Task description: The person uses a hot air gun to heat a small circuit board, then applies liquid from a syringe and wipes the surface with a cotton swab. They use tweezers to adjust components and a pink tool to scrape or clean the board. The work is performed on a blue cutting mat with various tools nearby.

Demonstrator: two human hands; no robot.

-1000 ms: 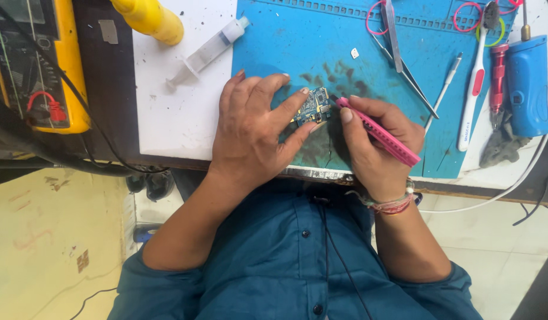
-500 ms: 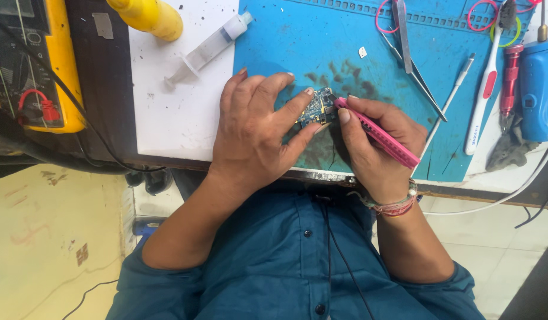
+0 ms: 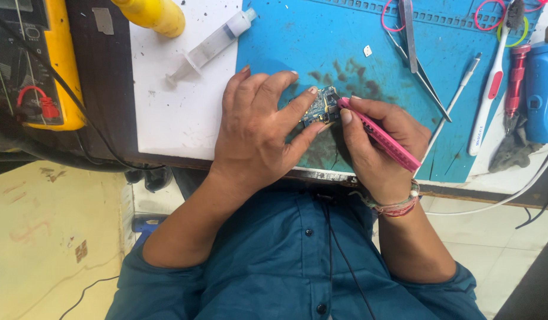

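Workbench seen from above: blue work mat (image 3: 345, 35) stained dark near its middle, laid beside a white sheet (image 3: 179, 112) on a dark tabletop. Small circuit board (image 3: 319, 108) on the mat at the stained patch, close to the near edge. Left hand (image 3: 259, 127) spread flat over the mat, fingers fanned, forefinger and thumb pinching the board's left side. Right hand (image 3: 377, 145) curled tight around a pink tool (image 3: 380, 135), held like a pen, tip touching the board's right edge; beaded band at that wrist. Clear syringe (image 3: 211, 44) lying slantwise across the white sheet and the mat's corner. Yellow bottle (image 3: 152, 15) at the top edge, yellow multimeter (image 3: 40, 65) far left with red and black leads. Tweezers (image 3: 419, 53) and a thin metal probe (image 3: 457, 89) on the mat right of the hands, white and red toothbrush (image 3: 490, 89) beyond them, blue device (image 3: 542, 89) at far right. Blue shirt below the bench edge.
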